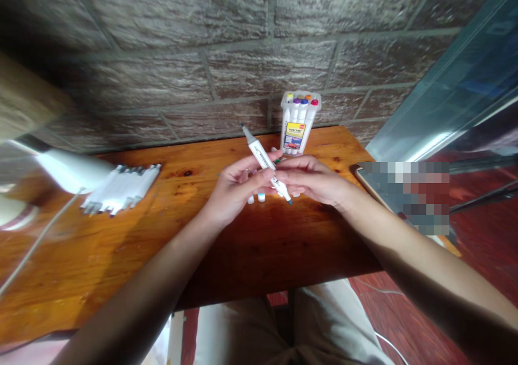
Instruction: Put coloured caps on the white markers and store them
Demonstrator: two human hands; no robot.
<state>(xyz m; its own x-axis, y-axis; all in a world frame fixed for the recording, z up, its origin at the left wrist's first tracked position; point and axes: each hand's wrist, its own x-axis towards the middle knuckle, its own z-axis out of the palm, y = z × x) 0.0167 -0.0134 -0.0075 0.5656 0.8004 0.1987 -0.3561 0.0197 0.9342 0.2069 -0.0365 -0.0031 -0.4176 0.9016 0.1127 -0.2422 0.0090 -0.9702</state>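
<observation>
A white double-ended marker [260, 153] is held tilted above the table, its upper end with a dark bluish tip pointing up and left. My left hand [232, 189] pinches it from the left, near the middle of the barrel. From the right, my right hand [313, 181] closes its fingers on the lower part, where a teal-tinted end [290, 201] shows below them. Beneath the hands lie some white markers [261, 197] with coloured ends, mostly hidden by the fingers.
A clear case [297, 122] of white markers with coloured caps stands by the stone wall [238, 73]. Several white markers [125, 189] lie side by side at left, near a white lamp-like object [68, 165] and its cable. A partly blurred-out tablet-like object [380, 192] rests at right.
</observation>
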